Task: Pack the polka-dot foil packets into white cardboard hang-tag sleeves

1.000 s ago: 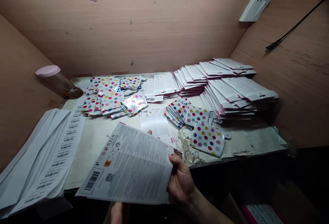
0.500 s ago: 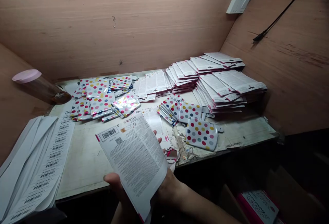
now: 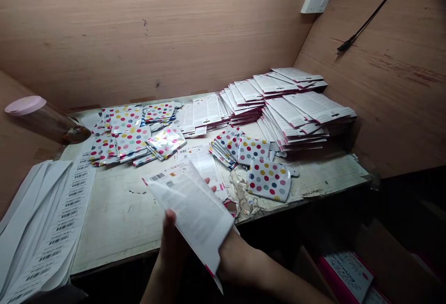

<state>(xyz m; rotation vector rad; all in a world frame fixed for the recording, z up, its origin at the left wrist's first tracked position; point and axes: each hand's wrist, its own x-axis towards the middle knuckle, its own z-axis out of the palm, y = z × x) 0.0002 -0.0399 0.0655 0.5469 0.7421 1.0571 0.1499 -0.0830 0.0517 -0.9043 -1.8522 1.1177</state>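
A white printed card packet [image 3: 195, 211] with a barcode and pink corners is tilted above the table's front edge. It is a little blurred. My left hand [image 3: 170, 229] grips its left edge, thumb upright against it and the other fingers hidden. My right hand [image 3: 228, 250] supports it from behind; only fingertips show past the right edge, and I cannot tell whether the hand is behind or inside it. Just beyond lies another printed sheet [image 3: 200, 157]. Polka-dot pouches [image 3: 268, 178] are to the right of it, and a larger pile of dotted pouches [image 3: 130, 136] sits farther left.
Stacked white packets [image 3: 292, 109] fill the back right of the worn table [image 3: 111, 220]. Barcode label sheets [image 3: 59, 229] overhang the left front. A pink-lidded clear container [image 3: 49, 120] leans at the left wall. An open carton with pink boxes [image 3: 348, 271] stands below right.
The packet has shifted slightly right and tilted flatter, its far end lower. My left hand has moved right and up along its edge. The view has shifted slightly.
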